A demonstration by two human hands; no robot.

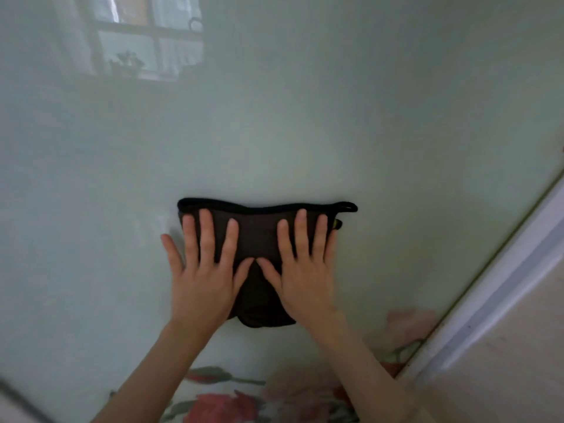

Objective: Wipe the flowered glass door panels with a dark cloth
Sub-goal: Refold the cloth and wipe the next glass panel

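Head view shows the dark cloth [258, 236] spread flat against the glass door panel [305, 117], its long axis running left to right, hemmed edge uppermost. Left hand [201, 282] and right hand [305, 279] press it side by side with straight, splayed fingers, gripping nothing, thumbs almost meeting at its middle. Cloth lies under both hands equally; plain glass stretches above, printed flowers [225, 407] below the wrists.

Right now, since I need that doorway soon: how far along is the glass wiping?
Done: unclear; the plain glass panel above looks smear-free. In hand: left hand and right hand press the dark cloth flat mid-panel. Remaining: likely the printed flowers below.
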